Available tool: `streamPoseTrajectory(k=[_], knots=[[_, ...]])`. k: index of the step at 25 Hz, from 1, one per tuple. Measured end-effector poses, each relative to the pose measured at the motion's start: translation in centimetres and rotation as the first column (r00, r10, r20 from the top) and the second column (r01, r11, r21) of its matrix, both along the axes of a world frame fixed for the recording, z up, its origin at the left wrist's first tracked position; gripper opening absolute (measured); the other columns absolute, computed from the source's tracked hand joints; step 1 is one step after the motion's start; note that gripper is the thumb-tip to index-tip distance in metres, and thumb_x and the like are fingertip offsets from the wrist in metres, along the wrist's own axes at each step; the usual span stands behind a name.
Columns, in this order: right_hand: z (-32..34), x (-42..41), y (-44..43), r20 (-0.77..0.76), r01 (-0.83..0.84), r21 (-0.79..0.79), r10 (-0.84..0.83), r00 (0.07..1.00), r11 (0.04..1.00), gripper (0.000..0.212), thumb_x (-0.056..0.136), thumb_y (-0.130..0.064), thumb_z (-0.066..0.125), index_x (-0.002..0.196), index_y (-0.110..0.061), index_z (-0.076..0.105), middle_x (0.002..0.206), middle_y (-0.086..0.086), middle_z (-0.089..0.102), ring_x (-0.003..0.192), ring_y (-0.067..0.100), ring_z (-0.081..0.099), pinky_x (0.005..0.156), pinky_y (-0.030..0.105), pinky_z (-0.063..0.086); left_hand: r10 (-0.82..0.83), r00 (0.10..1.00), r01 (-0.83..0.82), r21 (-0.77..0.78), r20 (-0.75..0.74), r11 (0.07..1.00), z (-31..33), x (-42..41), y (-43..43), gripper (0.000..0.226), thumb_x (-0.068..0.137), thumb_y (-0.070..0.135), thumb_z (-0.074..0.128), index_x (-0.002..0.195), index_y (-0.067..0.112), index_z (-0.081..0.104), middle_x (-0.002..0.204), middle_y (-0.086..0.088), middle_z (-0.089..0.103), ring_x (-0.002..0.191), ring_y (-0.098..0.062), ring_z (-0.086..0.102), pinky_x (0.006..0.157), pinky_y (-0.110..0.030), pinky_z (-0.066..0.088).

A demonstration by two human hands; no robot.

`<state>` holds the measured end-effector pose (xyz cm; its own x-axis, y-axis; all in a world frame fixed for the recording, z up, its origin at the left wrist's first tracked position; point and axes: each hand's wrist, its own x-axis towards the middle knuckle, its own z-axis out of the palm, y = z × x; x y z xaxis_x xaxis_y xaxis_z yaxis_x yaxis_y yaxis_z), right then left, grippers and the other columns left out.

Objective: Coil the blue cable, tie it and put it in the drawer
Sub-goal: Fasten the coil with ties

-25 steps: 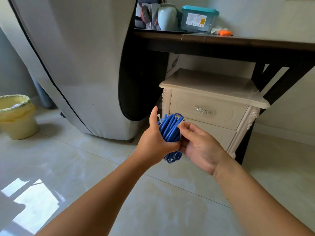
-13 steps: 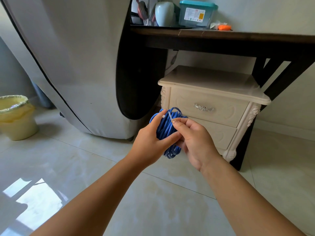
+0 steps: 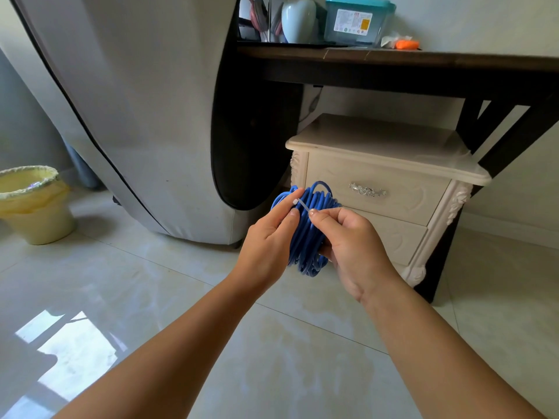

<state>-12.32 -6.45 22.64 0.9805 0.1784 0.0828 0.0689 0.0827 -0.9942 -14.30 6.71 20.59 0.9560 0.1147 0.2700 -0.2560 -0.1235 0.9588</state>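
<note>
Left hand [image 3: 266, 237]: was curled round the left side of the blue cable [image 3: 308, 234], thumb laid on the strands; was held in front of the nightstand [image 3: 387, 146].
Right hand [image 3: 354, 240]: one end of a thin white tie [image 3: 302, 205] was pinched between thumb and forefinger; the other fingers were tucked behind the coil.
Blue cable: was wound into a tight coil, held upright between both hands, in the air in front of the nightstand's left front corner.
White tie: was laid slanting across the top of the coil.
Top drawer [image 3: 375, 189]: was seen closed, silver handle [image 3: 367, 190] at its middle.
Floor [image 3: 181, 297]: glossy pale tiles were seen under the nightstand.
Grey cover [image 3: 136, 101]: was draped over something large, left of the nightstand.
Yellow bin [image 3: 33, 204]: was stood far left of the nightstand.
Dark table [image 3: 393, 65]: was set above the nightstand.
Teal-lidded box [image 3: 358, 21]: was stood on the table, above the nightstand, beside a pale vase [image 3: 298, 19].
</note>
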Motion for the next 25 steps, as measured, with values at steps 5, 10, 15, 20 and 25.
streamPoseTrajectory(k=[5,10,15,20,25], knots=[[0.17,0.12,-0.42,-0.007,0.016,-0.005,-0.016,1.000,1.000,0.012,0.079,-0.027,0.069,0.070,-0.021,0.068,0.086,0.010,0.073,0.097,0.038,0.068,0.090,0.059,0.053,-0.018,1.000,0.018,-0.027,0.017,0.999,0.13,-0.11,-0.52,0.044,0.096,0.036,0.041,0.138,0.039,0.054,0.136,0.016,0.058,0.124,0.000,0.055,0.108,-0.031,0.045],[0.39,0.09,-0.60,-0.007,0.024,-0.006,-0.024,1.000,1.000,0.012,0.069,-0.032,0.067,0.067,-0.020,0.066,0.083,0.011,0.071,0.089,0.036,0.068,0.088,0.061,0.053,-0.005,1.000,0.006,-0.016,0.029,1.000,0.03,0.06,-0.75,0.046,0.096,0.036,0.040,0.140,0.036,0.054,0.133,0.012,0.061,0.123,-0.006,0.057,0.109,-0.038,0.045],[0.50,0.07,-0.75,-0.005,0.017,-0.010,-0.017,1.000,1.000,0.012,0.069,-0.032,0.067,0.066,-0.021,0.066,0.081,0.009,0.070,0.086,0.032,0.067,0.088,0.062,0.053,-0.006,0.999,0.006,-0.020,0.036,1.000,0.03,0.07,-0.99,0.047,0.096,0.036,0.040,0.140,0.034,0.055,0.133,0.011,0.062,0.122,-0.006,0.058,0.108,-0.037,0.046],[0.51,0.10,-0.78,-0.003,0.002,0.009,-0.002,1.000,1.000,0.011,0.070,-0.031,0.066,0.062,-0.024,0.070,0.082,0.010,0.072,0.091,0.038,0.069,0.086,0.061,0.054,-0.009,0.999,0.010,-0.027,0.042,1.000,0.13,0.00,-0.89,0.047,0.096,0.035,0.040,0.140,0.034,0.054,0.135,0.010,0.060,0.124,-0.006,0.056,0.108,-0.034,0.046],[0.27,0.18,-0.83,-0.013,0.010,0.035,-0.009,1.000,0.999,0.011,0.080,-0.026,0.069,0.071,-0.019,0.069,0.085,0.012,0.072,0.094,0.039,0.069,0.087,0.061,0.054,0.003,0.999,-0.004,0.030,0.042,1.000,-0.01,-0.04,-0.75,0.046,0.096,0.038,0.040,0.140,0.037,0.054,0.134,0.012,0.059,0.120,-0.004,0.058,0.103,-0.033,0.050]])
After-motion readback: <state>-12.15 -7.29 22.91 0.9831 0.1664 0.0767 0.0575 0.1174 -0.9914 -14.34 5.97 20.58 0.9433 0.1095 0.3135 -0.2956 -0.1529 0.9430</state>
